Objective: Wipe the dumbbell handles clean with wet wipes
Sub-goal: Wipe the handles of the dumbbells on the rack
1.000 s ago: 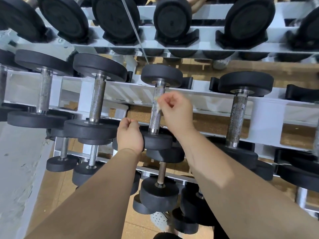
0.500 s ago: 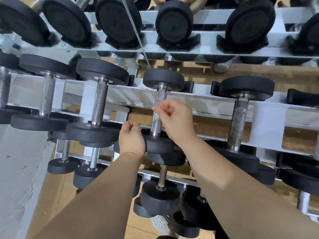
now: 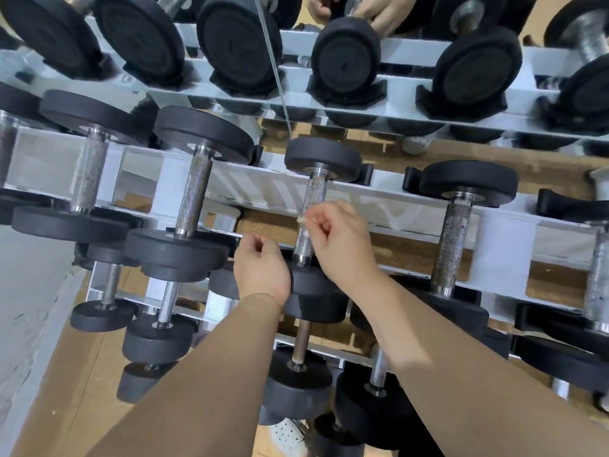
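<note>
Mostly hidden: wet wipe (image 3: 301,220) pinched in right hand (image 3: 342,245) fingers at handle (image 3: 314,192) | left hand (image 3: 260,272) fingers curled, contents unclear

My R hand (image 3: 342,245) pinches a wipe (image 3: 301,220) vs. the knurled handle (image 3: 312,202) of a dumbbell (image 3: 323,158) on the rack (image 3: 257,189), mid shelf; L hand (image 3: 260,270), fingers curled, just beside its near head (image 3: 318,293).

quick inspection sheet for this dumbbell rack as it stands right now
surface: white rack rail, other dumbbells laid across it in rows
job's things: small white wipe against the middle dumbbell's knurled handle
clutter: nothing seen
hands: right hand pinches the wipe; left hand curled beside that dumbbell's near head, contents unclear
cables: nothing seen
surroundings: mirror behind the rack, brown floor, grey wall at left
</note>
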Action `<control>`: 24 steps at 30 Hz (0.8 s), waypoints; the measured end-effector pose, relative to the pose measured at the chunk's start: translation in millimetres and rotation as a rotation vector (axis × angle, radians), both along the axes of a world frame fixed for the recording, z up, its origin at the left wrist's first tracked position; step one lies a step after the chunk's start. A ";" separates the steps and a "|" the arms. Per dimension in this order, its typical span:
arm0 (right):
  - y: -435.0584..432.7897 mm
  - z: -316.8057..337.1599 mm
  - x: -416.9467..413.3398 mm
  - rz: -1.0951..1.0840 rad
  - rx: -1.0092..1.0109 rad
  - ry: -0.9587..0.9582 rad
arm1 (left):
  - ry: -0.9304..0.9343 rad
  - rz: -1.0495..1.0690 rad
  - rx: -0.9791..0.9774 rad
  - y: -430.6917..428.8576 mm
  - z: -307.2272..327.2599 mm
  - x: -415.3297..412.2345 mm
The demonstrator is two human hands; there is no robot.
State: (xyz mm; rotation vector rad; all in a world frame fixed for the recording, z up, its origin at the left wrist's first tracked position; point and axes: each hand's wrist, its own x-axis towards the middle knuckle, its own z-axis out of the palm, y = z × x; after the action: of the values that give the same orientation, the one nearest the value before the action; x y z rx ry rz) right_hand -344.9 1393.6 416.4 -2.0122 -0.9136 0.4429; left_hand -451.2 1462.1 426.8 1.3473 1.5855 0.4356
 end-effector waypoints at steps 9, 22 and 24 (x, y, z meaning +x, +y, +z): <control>24.6 10.3 32.7 0.022 -0.017 -0.188 | 0.096 -0.032 -0.087 -8.6 8.5 5.6; 6.5 32.0 31.5 0.180 -0.218 -0.258 | 0.100 -0.503 -0.133 -26.9 25.3 -21.0; 14.7 34.6 37.1 0.117 -0.229 -0.313 | 0.162 -0.536 -0.056 -31.8 24.1 -20.2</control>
State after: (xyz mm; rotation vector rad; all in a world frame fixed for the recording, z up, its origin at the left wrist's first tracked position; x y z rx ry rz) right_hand -307.8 1408.3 451.0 -2.2868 -1.2228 0.3119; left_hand -471.4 1430.3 450.9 1.7223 1.2785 -0.0461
